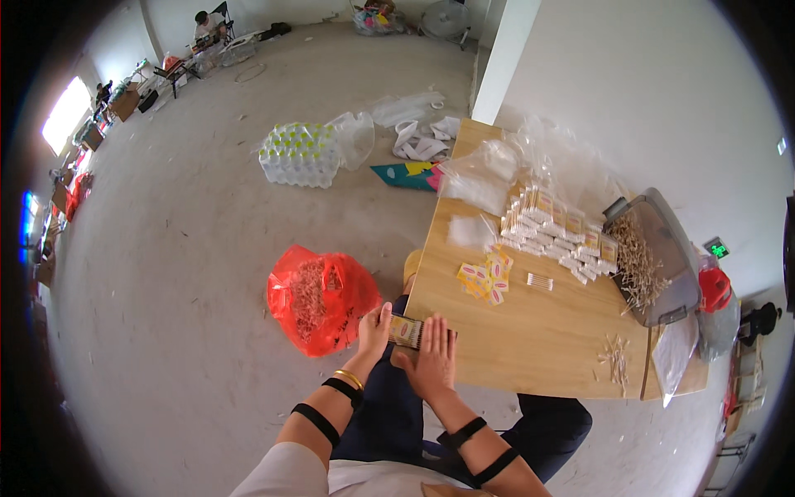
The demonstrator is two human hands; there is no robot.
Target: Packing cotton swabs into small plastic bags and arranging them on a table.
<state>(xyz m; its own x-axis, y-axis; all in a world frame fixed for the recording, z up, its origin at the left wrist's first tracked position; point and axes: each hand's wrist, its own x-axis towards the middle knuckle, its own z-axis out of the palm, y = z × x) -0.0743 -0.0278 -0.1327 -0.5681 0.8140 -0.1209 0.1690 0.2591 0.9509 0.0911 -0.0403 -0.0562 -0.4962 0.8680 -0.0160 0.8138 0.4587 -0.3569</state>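
A small clear packet of cotton swabs with a yellowish card [406, 330] lies between my hands at the table's near left corner. My left hand [374, 333] grips its left end, thumb pointing up. Across its right part my right hand [432, 356] rests with fingers stretched out flat, so that part is mostly hidden. On the wooden table [497, 348], beyond my hands, are loose yellow and white cards [487, 277] and a small row of swabs [540, 282]. A stack of filled swab packets [555, 228] stands farther back.
A grey tub [675, 248] on its side spills loose swabs [638, 253] at the right. Scattered swabs [614, 360] lie near the front edge. Clear bags [480, 178] cover the far end. On the floor are a red bag [286, 286] and bottled water [298, 157].
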